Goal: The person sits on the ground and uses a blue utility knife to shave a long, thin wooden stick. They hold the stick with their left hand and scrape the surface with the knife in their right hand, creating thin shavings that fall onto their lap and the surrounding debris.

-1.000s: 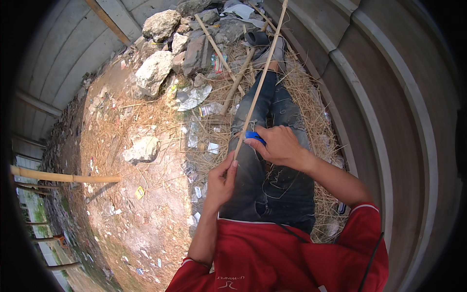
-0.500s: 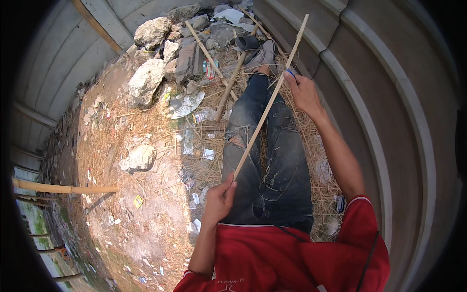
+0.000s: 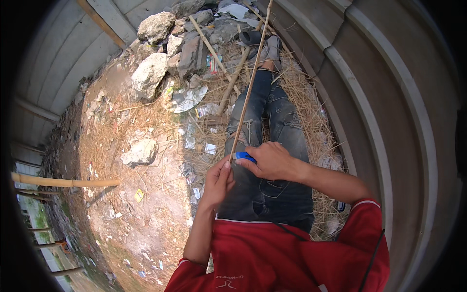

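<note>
My left hand (image 3: 219, 182) pinches the near end of a long, thin bamboo strip (image 3: 252, 80) between thumb and fingers. The strip slants away over my legs, its far end reaching the top of the picture. My right hand (image 3: 273, 162) is closed around a blue utility knife (image 3: 245, 156). The knife's front end lies against the strip just above my left fingers; its blade is too small to make out. Thin curled shavings (image 3: 277, 190) cling to my dark, torn trousers (image 3: 289, 207).
Rocks (image 3: 150, 74) are heaped at the far left, beside bamboo poles (image 3: 212, 49) and litter. A single stone (image 3: 140, 153) lies on the left ground. A corrugated wall (image 3: 384, 112) rises close on my right. Another bamboo pole (image 3: 68, 182) juts in from the left.
My right hand has come down along the strip with the knife, from near its far end to beside my left hand. The strip now stands steeper, its far end swung left.
</note>
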